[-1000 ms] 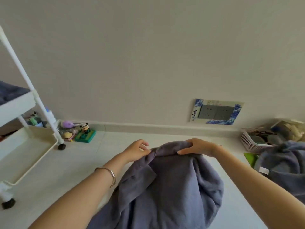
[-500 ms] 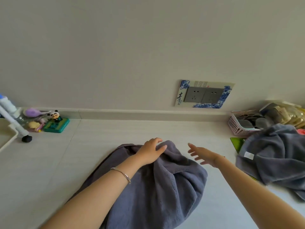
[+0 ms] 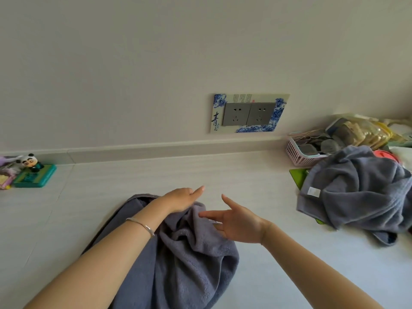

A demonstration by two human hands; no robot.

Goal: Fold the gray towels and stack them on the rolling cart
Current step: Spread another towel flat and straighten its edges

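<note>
This is a room in a home, seen from low over a pale tiled floor [image 3: 223, 172]. A plain skirting board [image 3: 156, 150] runs along the foot of a bare cream wall [image 3: 156, 52]. A double wall socket [image 3: 248, 114] sits low in a decorative blue-and-white surround [image 3: 243, 98] with a brush-written character. Household clutter lines the wall: a small panda figure [image 3: 31, 162] on a green toy base [image 3: 35, 178] at the left, and a pink plastic basket [image 3: 298, 156] of odds and ends beside clear bags [image 3: 365, 130] at the right. A crumpled gray towel [image 3: 356, 188] lies on the floor near the basket, and a second gray towel [image 3: 189, 253] lies loose in front.
</note>
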